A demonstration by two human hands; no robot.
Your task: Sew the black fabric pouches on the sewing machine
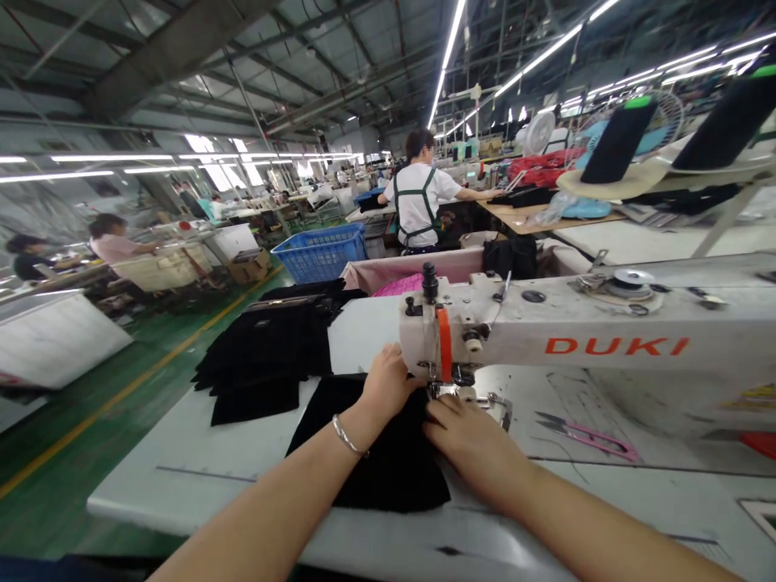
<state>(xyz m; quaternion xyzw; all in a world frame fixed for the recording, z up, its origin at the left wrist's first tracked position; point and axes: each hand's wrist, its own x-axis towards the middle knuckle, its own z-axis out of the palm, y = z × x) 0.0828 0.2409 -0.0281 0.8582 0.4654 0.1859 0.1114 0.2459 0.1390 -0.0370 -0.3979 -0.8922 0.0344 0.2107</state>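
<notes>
A black fabric piece (394, 477) lies on the white sewing table, its far edge at the needle area of a white sewing machine (509, 323) marked DUKI. My left hand (388, 384), with a silver bangle at the wrist, grips the cloth just left of the presser foot (445, 390); some of its fingers are hidden. Close to the foot on the near side, my right hand (464, 432) has its bent fingers closed on the right edge of the same piece. A stack of black fabric pieces (267, 343) rests at the left of the table.
Pink-handled thread snips (588, 436) lie right of my right hand. Behind the machine are a pink-lined bin (376, 271) and a blue plastic basket (321, 252). A co-worker (418, 198) stands beyond, facing away. Black thread cones (622, 141) stand at upper right.
</notes>
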